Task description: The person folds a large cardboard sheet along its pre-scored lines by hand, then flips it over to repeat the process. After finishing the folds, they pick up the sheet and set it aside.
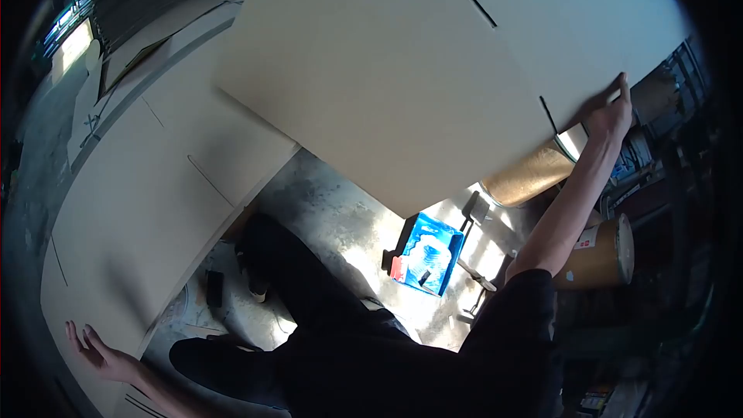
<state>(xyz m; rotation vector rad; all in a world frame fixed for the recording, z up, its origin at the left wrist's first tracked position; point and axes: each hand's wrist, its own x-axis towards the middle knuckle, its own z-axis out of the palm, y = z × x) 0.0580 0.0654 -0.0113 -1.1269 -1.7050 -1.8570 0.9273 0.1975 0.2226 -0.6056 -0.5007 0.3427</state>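
My right hand (610,118) grips the near right edge of a large pale cardboard sheet (387,85), with one finger stretched over its face. The raised, tilted sheet has two dark slots cut in it and spans the top of the view. Below it on the left lies another slotted cardboard sheet (155,201), partly covered by the raised one. My left hand (104,358) is at the near left end of that lower sheet, open, fingers apart and holding nothing. The raised sheet's corner points down toward the floor in front of me.
On the concrete floor (309,193) stands a blue tray (427,255) with something red at its edge. Brown cardboard drums (600,255) are to the right, close to my forearm. A dark object (214,289) lies near my feet.
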